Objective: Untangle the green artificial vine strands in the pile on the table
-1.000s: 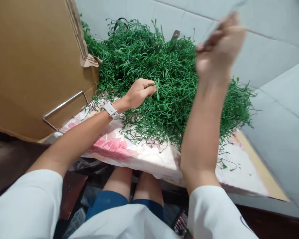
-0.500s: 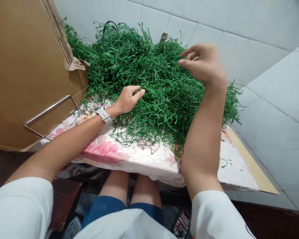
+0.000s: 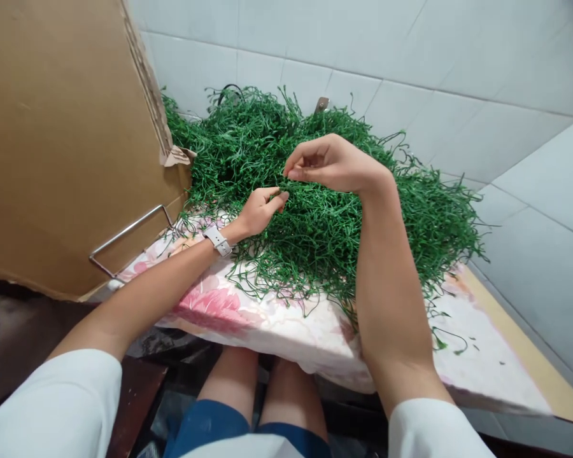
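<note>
Your right hand point(image 3: 341, 162) arches over the heap of green strands point(image 3: 310, 242), thumb and forefinger pinched together; whether they grip anything you cannot tell. Just below its fingertips, your left hand point(image 3: 258, 212) pinches a bit of green strand between thumb and forefinger, a white watch strap point(image 3: 218, 242) around that wrist. The heap spreads under and behind both hands on a pink-flowered cloth point(image 3: 286, 327), a few loose strands point(image 3: 451, 340) lying near its right end. Left of it stands brown cardboard point(image 3: 67, 159) with a torn edge, a bent metal rod point(image 3: 128, 232) in front. White wall tiles point(image 3: 458, 76) rise behind.
</note>
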Demonstrator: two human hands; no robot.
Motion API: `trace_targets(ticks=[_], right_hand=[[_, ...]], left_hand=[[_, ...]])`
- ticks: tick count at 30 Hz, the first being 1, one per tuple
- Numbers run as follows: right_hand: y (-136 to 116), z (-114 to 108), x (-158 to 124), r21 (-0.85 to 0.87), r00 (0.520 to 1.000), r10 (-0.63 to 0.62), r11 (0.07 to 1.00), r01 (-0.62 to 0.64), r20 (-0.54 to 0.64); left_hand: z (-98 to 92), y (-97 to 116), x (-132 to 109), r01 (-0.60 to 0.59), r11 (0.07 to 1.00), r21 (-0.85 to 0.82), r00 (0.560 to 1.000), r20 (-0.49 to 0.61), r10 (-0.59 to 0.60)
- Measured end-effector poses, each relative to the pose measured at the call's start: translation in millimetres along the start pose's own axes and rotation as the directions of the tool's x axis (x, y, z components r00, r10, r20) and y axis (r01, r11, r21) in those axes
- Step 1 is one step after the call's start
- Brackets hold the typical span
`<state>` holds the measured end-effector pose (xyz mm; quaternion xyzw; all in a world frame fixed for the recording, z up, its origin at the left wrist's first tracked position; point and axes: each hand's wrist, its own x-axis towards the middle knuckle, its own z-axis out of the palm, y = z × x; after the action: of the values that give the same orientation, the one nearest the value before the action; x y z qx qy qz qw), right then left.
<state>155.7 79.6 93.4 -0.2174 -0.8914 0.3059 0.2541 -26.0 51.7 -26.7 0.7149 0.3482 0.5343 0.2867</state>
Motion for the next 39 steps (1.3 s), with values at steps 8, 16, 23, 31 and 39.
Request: trace_targets(ticks=[8,16,23,31,39], right_hand=[[5,6,8,-0.044,0.996,-0.028,0.999,0.032,0.089],[11,8,1,0.212,0.983,-0.073,0.971,0.108,-0.166],[0,1,-3,0.194,0.995,-0.089,0.978,0.077,0.055],[9,10,10,0.064,0.989,-0.098,0.994,0.092,0.108],[9,26,12,0.282,0.999,-0.041,0.959,0.04,0.001]], left_hand=[[-2.9,0,2,0.026,0.991,-0.128,1.0,0.013,-0.024],[2.9,-2,-1,-0.005,0.993,-0.115,0.999,0.04,0.009],[3.7,1,-4,0.026,0.988,-0.149,0.999,0.035,-0.021],[4.6,0,-4,0.065,0.981,-0.183,0.998,0.014,-0.063],[5.7,5,-2,0.023,0.975,-0.219,1.0,0.009,-0.021]])
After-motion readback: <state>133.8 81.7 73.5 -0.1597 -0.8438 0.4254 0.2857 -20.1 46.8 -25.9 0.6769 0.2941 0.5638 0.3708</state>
